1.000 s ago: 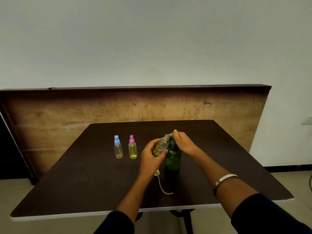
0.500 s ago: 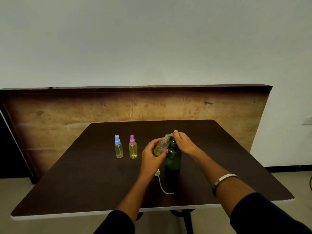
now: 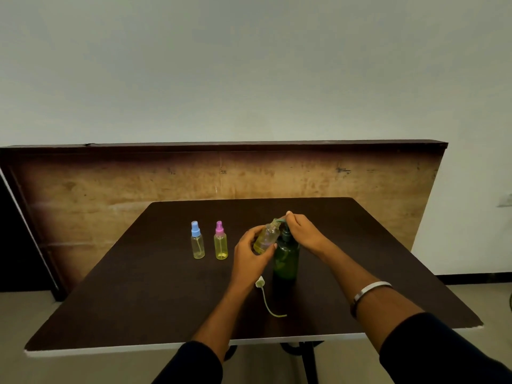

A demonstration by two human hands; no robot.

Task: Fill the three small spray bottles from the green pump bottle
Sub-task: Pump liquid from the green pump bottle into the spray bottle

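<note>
The green pump bottle [image 3: 286,259] stands upright near the middle of the dark table [image 3: 155,286]. My right hand [image 3: 303,231] rests on its pump head, with the spout pointing left. My left hand [image 3: 249,256] holds an uncapped small spray bottle [image 3: 267,238], tilted with its open neck at the spout and yellow liquid in its lower part. That bottle's white spray cap with its dip tube [image 3: 263,289] lies on the table just in front. Two capped small bottles stand to the left: a blue-capped bottle [image 3: 197,241] and a pink-capped bottle [image 3: 220,241], both holding yellowish liquid.
A worn wooden board [image 3: 110,189] leans upright behind the table's far edge. The table's white front edge [image 3: 138,347] runs close to my body. Bare floor shows to the left and right.
Almost nothing has moved. Both hands keep the same hold at the pump spout, and the view has shifted only slightly.
</note>
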